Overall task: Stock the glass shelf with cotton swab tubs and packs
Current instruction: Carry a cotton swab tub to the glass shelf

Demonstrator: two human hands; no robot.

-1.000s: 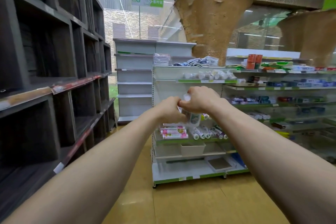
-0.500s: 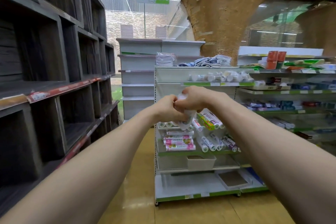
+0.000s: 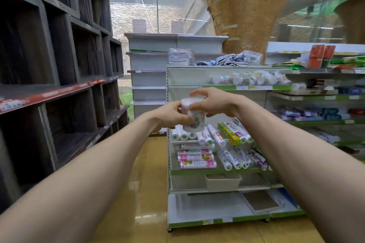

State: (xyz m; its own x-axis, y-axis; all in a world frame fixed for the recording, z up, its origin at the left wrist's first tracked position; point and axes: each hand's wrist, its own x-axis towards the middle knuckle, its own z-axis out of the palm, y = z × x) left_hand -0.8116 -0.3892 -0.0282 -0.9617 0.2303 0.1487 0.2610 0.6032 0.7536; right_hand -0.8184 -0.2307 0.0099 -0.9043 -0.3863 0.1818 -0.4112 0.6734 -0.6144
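Observation:
A clear round cotton swab tub (image 3: 192,116) with a green printed label stands upright in the air in front of me, arms stretched forward. My left hand (image 3: 171,115) grips its left side and lower body. My right hand (image 3: 212,102) curls over its top and right side, thumb against the tub. Behind the hands, the glass shelf (image 3: 245,86) near the top of the white gondola carries several cotton swab tubs and packs (image 3: 248,79), lying jumbled.
Dark wooden cubby shelving (image 3: 59,77) lines the left of the aisle. The white gondola (image 3: 217,163) ahead has rolls and boxes on lower shelves and a white bin (image 3: 223,182). Folded cloths (image 3: 233,59) lie on its top. A second gondola (image 3: 324,100) stands at the right.
The tub, earlier mostly hidden in my closed hands, is now upright and in plain view. My right hand has loosened over its top. The gondola appears nearer.

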